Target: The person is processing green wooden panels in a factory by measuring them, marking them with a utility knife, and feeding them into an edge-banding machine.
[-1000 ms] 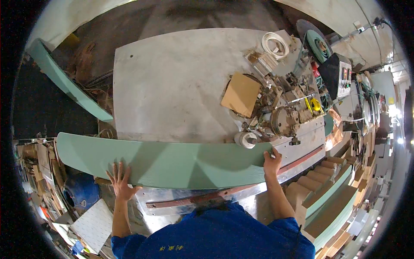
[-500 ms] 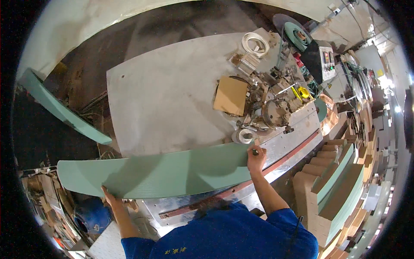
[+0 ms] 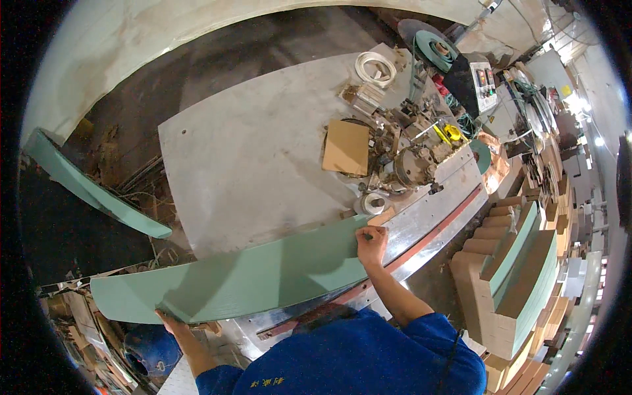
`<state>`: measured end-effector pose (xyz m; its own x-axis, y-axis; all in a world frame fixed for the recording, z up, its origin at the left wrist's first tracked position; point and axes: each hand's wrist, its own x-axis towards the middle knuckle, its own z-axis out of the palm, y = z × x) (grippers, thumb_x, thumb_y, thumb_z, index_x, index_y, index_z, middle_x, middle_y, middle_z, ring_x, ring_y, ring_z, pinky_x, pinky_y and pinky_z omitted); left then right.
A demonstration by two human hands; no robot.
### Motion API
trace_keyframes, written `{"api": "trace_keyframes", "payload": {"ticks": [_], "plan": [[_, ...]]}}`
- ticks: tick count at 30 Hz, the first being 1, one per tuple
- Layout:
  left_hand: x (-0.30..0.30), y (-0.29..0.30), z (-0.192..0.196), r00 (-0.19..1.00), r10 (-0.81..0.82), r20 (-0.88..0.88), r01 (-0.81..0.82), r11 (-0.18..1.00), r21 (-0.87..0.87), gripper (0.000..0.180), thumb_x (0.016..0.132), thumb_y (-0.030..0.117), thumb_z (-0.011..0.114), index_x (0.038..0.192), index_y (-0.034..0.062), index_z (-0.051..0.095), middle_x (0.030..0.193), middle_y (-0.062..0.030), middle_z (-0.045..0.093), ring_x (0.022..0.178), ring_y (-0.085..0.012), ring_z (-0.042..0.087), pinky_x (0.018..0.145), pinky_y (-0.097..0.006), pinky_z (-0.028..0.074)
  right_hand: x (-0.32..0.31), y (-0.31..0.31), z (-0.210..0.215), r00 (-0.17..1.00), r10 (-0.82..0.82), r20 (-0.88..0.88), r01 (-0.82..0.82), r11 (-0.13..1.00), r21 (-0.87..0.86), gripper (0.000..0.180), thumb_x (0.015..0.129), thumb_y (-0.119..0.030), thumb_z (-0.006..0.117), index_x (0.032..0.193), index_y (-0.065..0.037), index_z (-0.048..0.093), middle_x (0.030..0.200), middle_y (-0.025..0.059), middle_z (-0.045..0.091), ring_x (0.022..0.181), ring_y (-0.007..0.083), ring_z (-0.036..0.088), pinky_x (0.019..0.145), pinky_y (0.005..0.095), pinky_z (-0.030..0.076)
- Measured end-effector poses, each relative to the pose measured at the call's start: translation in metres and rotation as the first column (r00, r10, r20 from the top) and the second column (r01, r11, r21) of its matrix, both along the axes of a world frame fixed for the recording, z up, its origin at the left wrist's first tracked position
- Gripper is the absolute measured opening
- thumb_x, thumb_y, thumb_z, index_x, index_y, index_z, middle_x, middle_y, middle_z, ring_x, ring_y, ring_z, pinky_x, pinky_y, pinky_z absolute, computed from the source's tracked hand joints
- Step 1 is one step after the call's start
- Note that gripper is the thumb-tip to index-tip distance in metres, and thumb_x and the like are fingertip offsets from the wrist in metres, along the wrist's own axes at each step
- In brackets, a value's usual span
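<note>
A long, curved light-green panel (image 3: 243,276) lies across the near edge of the grey metal table (image 3: 230,164), its left end jutting past the table. My left hand (image 3: 176,328) grips the panel's near edge left of its middle, with some fingers hidden under it. At the right end my right hand (image 3: 372,245) is a closed fist against the panel, around something small and dark that I cannot make out. A thin tan strip (image 3: 382,217) shows just beyond that fist. Close by stands a white roll (image 3: 373,204).
An edge-banding-like machine (image 3: 408,168) with a brown square board (image 3: 346,147) occupies the table's right. Another green curved panel (image 3: 99,191) leans at far left. Curved panels (image 3: 507,283) are stacked at right. A red strip (image 3: 421,227) lines the front rail. A blue drum-like object (image 3: 151,349) sits lower left.
The panel's left end has swung toward me, so the panel slants more. My left hand came nearer with it. My right fist remains at the right end, while the whole view shifted slightly.
</note>
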<state>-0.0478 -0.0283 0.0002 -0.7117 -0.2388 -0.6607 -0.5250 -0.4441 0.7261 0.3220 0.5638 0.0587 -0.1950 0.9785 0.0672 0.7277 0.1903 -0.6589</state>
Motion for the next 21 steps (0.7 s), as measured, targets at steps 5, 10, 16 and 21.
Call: {"api": "trace_keyframes", "payload": {"ticks": [5,10,16,21], "plan": [[0.02,-0.052,-0.009,1.0,0.009,-0.012,-0.007,0.991,0.137,0.07,0.1,0.061,0.046,0.148,0.0102,0.045,0.146,-0.0105,0.051,0.129,-0.034,0.051,0.106,-0.051,0.045,-0.028,-0.019,0.022,1.0,0.026,-0.017,-0.026,0.999,0.026,0.008,0.077,-0.016,0.078,0.08,-0.01,0.073,0.1,0.0098,0.065,0.103,0.0294,0.058,0.092,0.042,0.046],[0.046,-0.022,0.015,0.984,0.165,-0.07,-0.16,0.984,0.075,0.067,0.101,0.058,0.046,0.146,0.0079,0.047,0.146,-0.0119,0.05,0.129,-0.0336,0.05,0.106,-0.052,0.045,-0.042,-0.011,0.007,0.991,0.123,0.049,-0.127,0.987,0.1,0.009,0.078,-0.015,0.078,0.08,-0.009,0.072,0.102,0.0115,0.066,0.106,0.0325,0.058,0.093,0.0418,0.046],[0.123,-0.067,0.053,0.964,0.256,-0.068,-0.257,0.967,0.0,0.064,0.102,0.054,0.047,0.145,0.0068,0.047,0.145,-0.0122,0.051,0.129,-0.0332,0.05,0.106,-0.051,0.044,-0.041,-0.024,0.062,0.926,0.369,-0.078,-0.36,0.926,0.109,0.013,0.08,-0.009,0.073,0.093,-0.008,0.069,0.103,0.0139,0.066,0.099,0.0349,0.061,0.086,0.0416,0.05],[0.231,-0.075,0.086,0.948,0.312,-0.063,-0.298,0.939,0.171,0.062,0.101,0.051,0.049,0.143,0.0045,0.049,0.141,-0.0128,0.055,0.125,-0.0326,0.052,0.104,-0.051,0.045,0.022,0.029,0.087,0.898,0.436,-0.059,-0.418,0.888,0.191,0.017,0.088,-0.013,0.069,0.103,-0.005,0.063,0.098,0.0118,0.065,0.091,0.0265,0.065,0.08,0.0381,0.052]]}}
